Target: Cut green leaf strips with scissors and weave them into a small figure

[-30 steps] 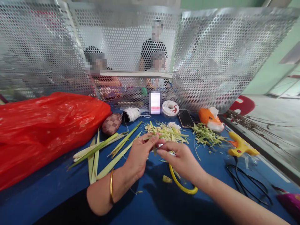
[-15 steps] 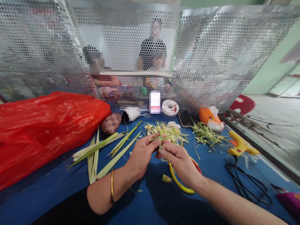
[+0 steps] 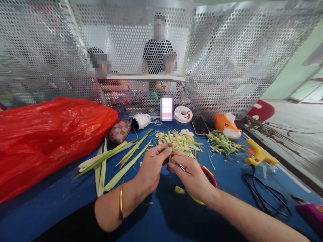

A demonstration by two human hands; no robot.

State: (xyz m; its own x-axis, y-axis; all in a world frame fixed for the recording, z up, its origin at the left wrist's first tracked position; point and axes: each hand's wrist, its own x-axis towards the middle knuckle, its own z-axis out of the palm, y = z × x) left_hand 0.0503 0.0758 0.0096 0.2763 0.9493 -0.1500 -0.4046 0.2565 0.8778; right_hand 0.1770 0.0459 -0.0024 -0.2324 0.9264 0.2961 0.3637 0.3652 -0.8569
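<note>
My left hand (image 3: 151,166) and my right hand (image 3: 191,174) meet over the blue table (image 3: 63,205), both pinching a thin green leaf strip (image 3: 171,146) that sticks up between the fingertips. My right hand also has the red and yellow handled scissors (image 3: 210,179) under its palm; the blades are hidden. A gold bangle sits on my left wrist. Long green and pale leaf strips (image 3: 113,159) lie fanned out just left of my left hand. A heap of leaf trimmings (image 3: 181,139) lies right behind my hands.
A big red plastic bag (image 3: 47,134) fills the left. A checkered pouch (image 3: 120,131), white string spool (image 3: 141,121), tape roll (image 3: 183,115), phone (image 3: 199,126), orange packet (image 3: 225,126) and yellow glue gun (image 3: 258,155) with black cord line the back and right. People sit behind the perforated metal screen (image 3: 239,57).
My hands have turned the leaf strip upright and drawn slightly closer together. The scissors' handles have swung from hanging down to lying flatter under my right hand.
</note>
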